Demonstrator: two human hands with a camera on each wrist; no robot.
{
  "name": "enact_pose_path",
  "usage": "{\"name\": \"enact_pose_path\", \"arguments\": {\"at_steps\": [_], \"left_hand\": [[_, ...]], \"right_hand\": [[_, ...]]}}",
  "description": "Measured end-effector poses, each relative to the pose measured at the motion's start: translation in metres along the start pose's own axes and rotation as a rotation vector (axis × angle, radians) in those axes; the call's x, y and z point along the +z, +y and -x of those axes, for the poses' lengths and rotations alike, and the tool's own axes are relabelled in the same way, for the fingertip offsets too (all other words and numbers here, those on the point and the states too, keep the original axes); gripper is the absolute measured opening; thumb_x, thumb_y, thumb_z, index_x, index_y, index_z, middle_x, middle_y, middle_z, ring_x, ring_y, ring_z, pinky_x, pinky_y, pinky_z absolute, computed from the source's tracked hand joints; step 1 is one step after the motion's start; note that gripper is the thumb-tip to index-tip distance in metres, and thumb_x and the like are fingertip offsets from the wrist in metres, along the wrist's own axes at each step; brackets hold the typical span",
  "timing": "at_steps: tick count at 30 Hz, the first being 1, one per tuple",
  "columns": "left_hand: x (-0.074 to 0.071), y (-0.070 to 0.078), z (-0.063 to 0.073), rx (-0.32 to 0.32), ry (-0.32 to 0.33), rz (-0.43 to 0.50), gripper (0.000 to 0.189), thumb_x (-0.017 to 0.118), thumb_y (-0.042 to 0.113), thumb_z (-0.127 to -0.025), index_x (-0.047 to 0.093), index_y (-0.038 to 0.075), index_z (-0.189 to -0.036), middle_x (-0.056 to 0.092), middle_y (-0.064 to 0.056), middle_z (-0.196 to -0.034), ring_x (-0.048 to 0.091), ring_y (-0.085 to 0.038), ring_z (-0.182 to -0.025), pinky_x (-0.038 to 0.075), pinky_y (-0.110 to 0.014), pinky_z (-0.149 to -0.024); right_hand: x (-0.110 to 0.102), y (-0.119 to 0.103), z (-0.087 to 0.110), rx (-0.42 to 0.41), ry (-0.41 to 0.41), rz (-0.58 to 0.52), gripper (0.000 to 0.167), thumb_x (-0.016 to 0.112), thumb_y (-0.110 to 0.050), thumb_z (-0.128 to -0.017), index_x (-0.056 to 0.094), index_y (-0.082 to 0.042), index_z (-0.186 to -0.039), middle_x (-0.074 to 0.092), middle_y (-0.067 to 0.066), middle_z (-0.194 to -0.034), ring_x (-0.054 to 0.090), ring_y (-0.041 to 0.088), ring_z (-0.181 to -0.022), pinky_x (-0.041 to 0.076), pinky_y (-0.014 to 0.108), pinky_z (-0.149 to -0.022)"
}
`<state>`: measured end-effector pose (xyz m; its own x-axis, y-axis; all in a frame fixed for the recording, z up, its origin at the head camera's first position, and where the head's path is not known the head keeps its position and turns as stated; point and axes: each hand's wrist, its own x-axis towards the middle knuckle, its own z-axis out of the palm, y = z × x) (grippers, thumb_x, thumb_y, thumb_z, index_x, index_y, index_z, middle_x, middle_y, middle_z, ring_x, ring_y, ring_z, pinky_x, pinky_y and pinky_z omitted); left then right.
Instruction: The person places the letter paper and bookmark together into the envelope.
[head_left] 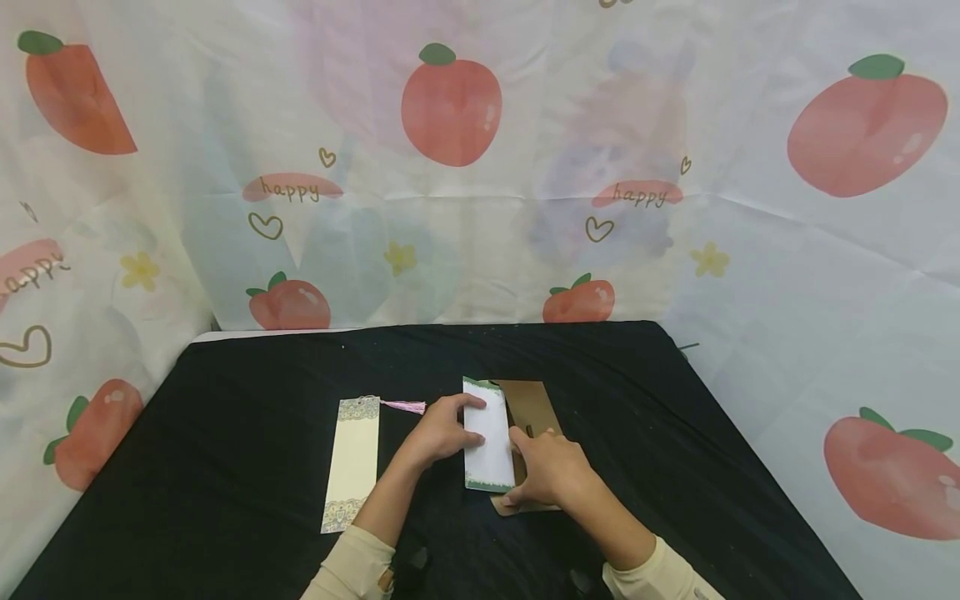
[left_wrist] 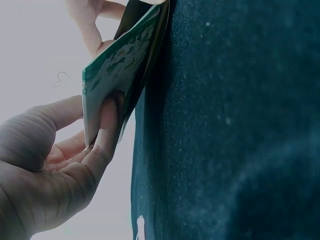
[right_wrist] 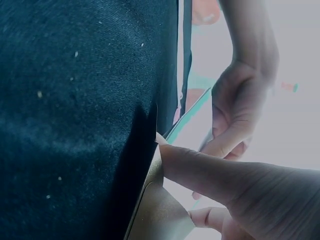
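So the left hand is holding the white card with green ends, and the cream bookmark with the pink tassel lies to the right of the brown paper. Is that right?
Not quite: the cream bookmark with the pink tassel lies to the left of the brown paper, as the head view shows. The left hand does hold the white card.

We see soft, even light on the far backdrop [head_left: 510, 250], its right-hand fruit [head_left: 867, 136] stretched wide. Both wrist views give us hazy, washed-out glare and a blue-tinted, shadowed cloth [right_wrist: 75, 125].
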<state>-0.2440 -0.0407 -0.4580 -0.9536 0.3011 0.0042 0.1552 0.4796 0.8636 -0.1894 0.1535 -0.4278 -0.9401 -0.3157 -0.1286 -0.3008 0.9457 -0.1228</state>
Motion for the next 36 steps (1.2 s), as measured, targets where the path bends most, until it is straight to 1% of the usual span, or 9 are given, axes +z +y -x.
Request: {"name": "enact_pose_path", "arguments": {"at_steps": [4, 11, 18, 25, 31, 36], "left_hand": [[0.0022, -0.0004, -0.0015, -0.001, -0.001, -0.001, 0.047, 0.083, -0.005, -0.081, 0.069, 0.001, -0.126, 0.065, -0.022, -0.123, 0.065, -0.030, -0.096, 0.059, -0.042, -0.080], [0.0038, -0.0011, -0.0008, -0.014, -0.012, -0.001, 0.047, 0.080, -0.007, -0.082, 0.069, 0.001, -0.127, 0.063, -0.021, -0.123, 0.062, -0.031, -0.097, 0.057, -0.043, -0.079], [0.0052, -0.0015, -0.0019, -0.024, 0.010, -0.004, 0.050, 0.081, -0.005, -0.082, 0.066, 0.002, -0.129, 0.063, -0.020, -0.121, 0.061, -0.032, -0.099, 0.057, -0.045, -0.083], [0.0070, -0.0015, -0.0021, -0.031, 0.023, 0.009, 0.046, 0.079, -0.005, -0.085, 0.066, 0.000, -0.128, 0.062, -0.024, -0.127, 0.062, -0.034, -0.101, 0.057, -0.048, -0.085], [0.0085, -0.0009, -0.0021, -0.030, 0.016, 0.025, 0.047, 0.078, -0.006, -0.084, 0.066, -0.001, -0.129, 0.061, -0.021, -0.122, 0.060, -0.031, -0.096, 0.057, -0.044, -0.081], [0.0095, -0.0012, -0.0032, -0.026, 0.004, 0.064, 0.050, 0.076, -0.010, -0.083, 0.064, -0.003, -0.132, 0.060, -0.021, -0.117, 0.062, -0.026, -0.085, 0.057, -0.039, -0.074]], "right_hand": [[0.0002, -0.0004, 0.0000, 0.000, 0.003, 0.001, 0.078, 0.097, -0.050, -0.064, 0.059, -0.013, -0.121, 0.064, 0.008, -0.083, 0.062, 0.030, -0.081, 0.055, 0.051, -0.066], [0.0017, -0.0003, -0.0011, -0.004, -0.001, -0.004, 0.077, 0.097, -0.051, -0.064, 0.060, -0.012, -0.120, 0.064, 0.008, -0.082, 0.061, 0.029, -0.080, 0.055, 0.050, -0.065], [0.0025, 0.0007, -0.0029, 0.004, -0.011, 0.003, 0.083, 0.097, -0.051, -0.065, 0.060, -0.011, -0.127, 0.066, 0.010, -0.088, 0.063, 0.030, -0.083, 0.055, 0.051, -0.067], [0.0020, 0.0007, -0.0017, 0.016, -0.020, -0.002, 0.089, 0.097, -0.051, -0.065, 0.059, -0.010, -0.134, 0.068, 0.013, -0.094, 0.064, 0.031, -0.086, 0.056, 0.052, -0.071], [0.0022, 0.0009, -0.0009, 0.005, -0.009, -0.006, 0.088, 0.097, -0.051, -0.065, 0.059, -0.010, -0.134, 0.068, 0.013, -0.093, 0.065, 0.032, -0.086, 0.056, 0.052, -0.069], [0.0030, 0.0005, -0.0018, 0.000, -0.007, -0.005, 0.089, 0.096, -0.051, -0.065, 0.059, -0.010, -0.135, 0.067, 0.013, -0.092, 0.064, 0.031, -0.085, 0.056, 0.051, -0.068]]}}
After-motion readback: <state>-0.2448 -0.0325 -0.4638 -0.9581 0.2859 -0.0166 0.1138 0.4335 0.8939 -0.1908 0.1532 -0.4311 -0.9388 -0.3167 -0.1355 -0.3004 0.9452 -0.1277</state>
